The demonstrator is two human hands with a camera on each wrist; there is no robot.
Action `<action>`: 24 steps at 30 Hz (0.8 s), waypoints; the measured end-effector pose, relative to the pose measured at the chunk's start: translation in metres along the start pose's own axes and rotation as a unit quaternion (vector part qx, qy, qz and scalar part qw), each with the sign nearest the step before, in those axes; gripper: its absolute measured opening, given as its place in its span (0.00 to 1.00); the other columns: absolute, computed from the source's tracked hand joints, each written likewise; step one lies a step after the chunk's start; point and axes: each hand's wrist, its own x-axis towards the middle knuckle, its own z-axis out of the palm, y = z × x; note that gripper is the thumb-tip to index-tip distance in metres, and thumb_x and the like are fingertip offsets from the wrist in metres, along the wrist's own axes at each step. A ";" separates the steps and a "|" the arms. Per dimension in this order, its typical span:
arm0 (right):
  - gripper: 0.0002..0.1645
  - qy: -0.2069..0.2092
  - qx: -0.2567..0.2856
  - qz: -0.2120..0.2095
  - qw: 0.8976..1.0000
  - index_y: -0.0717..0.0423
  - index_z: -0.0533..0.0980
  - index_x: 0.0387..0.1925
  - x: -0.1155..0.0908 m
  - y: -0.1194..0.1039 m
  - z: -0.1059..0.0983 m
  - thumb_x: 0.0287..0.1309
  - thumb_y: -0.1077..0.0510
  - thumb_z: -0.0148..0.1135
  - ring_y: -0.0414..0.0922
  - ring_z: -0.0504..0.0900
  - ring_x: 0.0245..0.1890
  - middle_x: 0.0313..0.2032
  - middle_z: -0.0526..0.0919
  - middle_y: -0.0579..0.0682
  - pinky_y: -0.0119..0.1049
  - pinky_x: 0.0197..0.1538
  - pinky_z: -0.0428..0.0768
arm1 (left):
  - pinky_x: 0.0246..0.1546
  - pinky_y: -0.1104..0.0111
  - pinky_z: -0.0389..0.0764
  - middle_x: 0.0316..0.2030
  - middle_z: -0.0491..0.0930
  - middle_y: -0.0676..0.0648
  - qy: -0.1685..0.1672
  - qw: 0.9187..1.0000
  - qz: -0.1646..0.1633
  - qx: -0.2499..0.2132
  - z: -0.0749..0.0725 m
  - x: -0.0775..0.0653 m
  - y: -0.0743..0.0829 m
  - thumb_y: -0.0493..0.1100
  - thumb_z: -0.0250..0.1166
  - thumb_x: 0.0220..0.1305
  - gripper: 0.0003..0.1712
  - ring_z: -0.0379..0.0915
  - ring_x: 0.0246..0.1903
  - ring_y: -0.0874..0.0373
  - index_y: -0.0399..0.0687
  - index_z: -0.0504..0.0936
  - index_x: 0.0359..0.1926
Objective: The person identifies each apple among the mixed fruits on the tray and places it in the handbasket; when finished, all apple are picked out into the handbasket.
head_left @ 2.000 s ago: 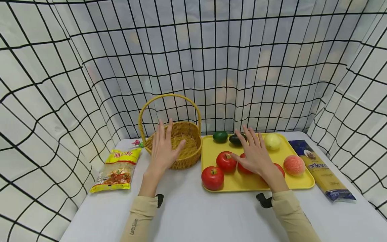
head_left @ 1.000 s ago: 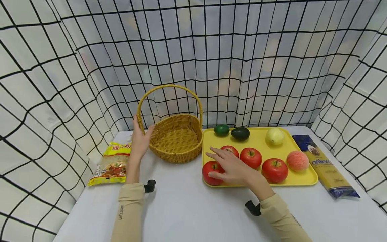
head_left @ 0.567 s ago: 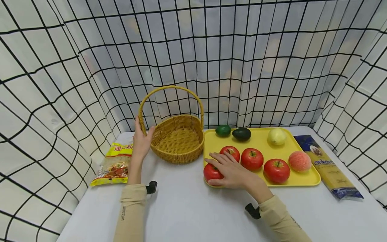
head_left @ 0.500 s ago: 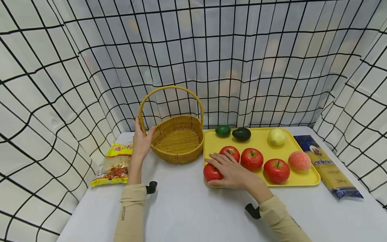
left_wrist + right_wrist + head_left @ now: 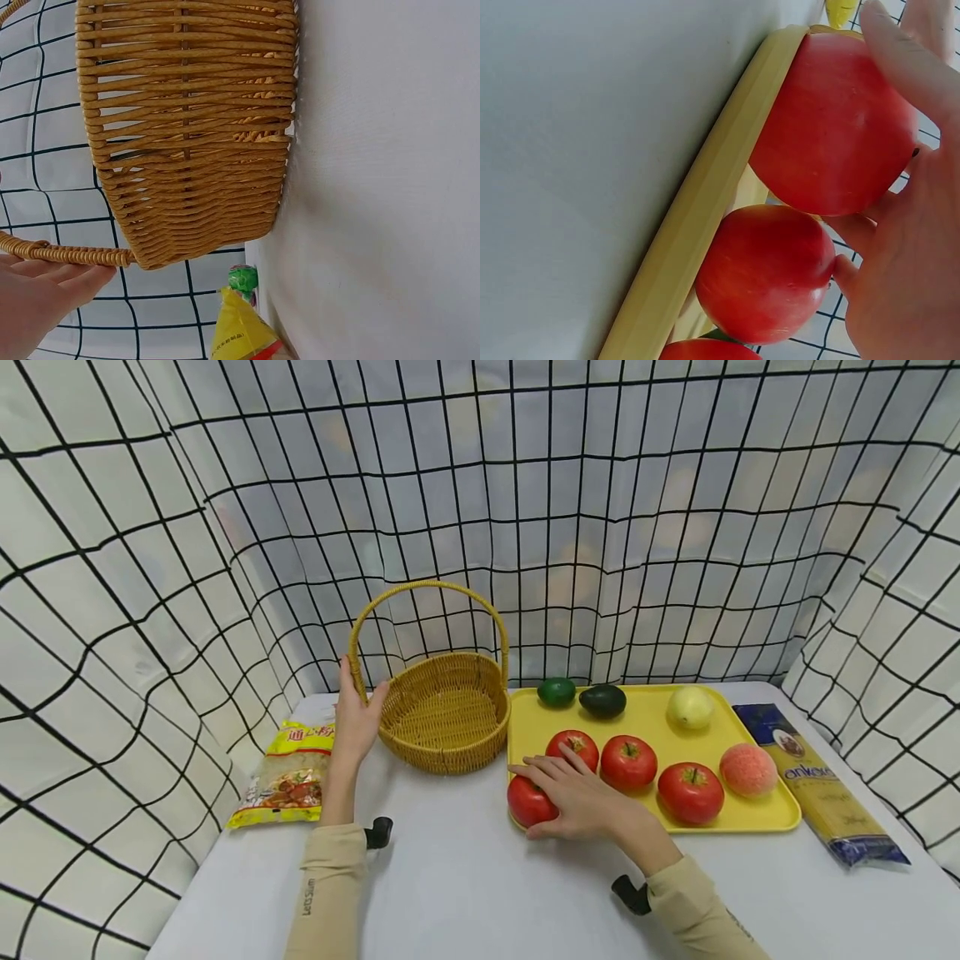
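On the near-left corner of the yellow tray, the right hand curls its fingers round a red apple. Left of the tray, the left hand grips the wicker basket.

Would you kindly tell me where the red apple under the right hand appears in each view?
Head: red apple, just right of centre, lower half.
Left wrist: not discernible.
Right wrist: the largest red apple, upper right.
Shared landmark: black net, visible in all three.

This looks like a test booth: pale cloth and black net enclose three sides of a white table.
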 end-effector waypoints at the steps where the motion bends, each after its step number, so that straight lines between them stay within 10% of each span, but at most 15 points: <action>1: 0.54 -0.001 -0.001 0.003 1.000 0.39 0.58 0.79 0.000 0.000 0.000 0.57 0.32 0.70 0.52 0.60 0.78 0.76 0.65 0.50 0.60 0.83 0.43 | 0.82 0.43 0.42 0.84 0.32 0.47 0.000 1.000 0.000 0.000 0.000 0.000 0.000 0.58 0.52 0.78 0.50 0.34 0.83 0.45 0.61 0.28 0.83; 24: 0.51 -0.007 -0.005 0.023 1.000 0.39 0.63 0.75 0.002 -0.005 -0.002 0.53 0.35 0.74 0.54 0.68 0.72 0.65 0.75 0.50 0.62 0.81 0.49 | 0.82 0.44 0.45 0.84 0.33 0.47 0.000 1.000 0.001 -0.005 -0.003 0.002 -0.001 0.58 0.50 0.79 0.48 0.36 0.83 0.44 0.63 0.29 0.83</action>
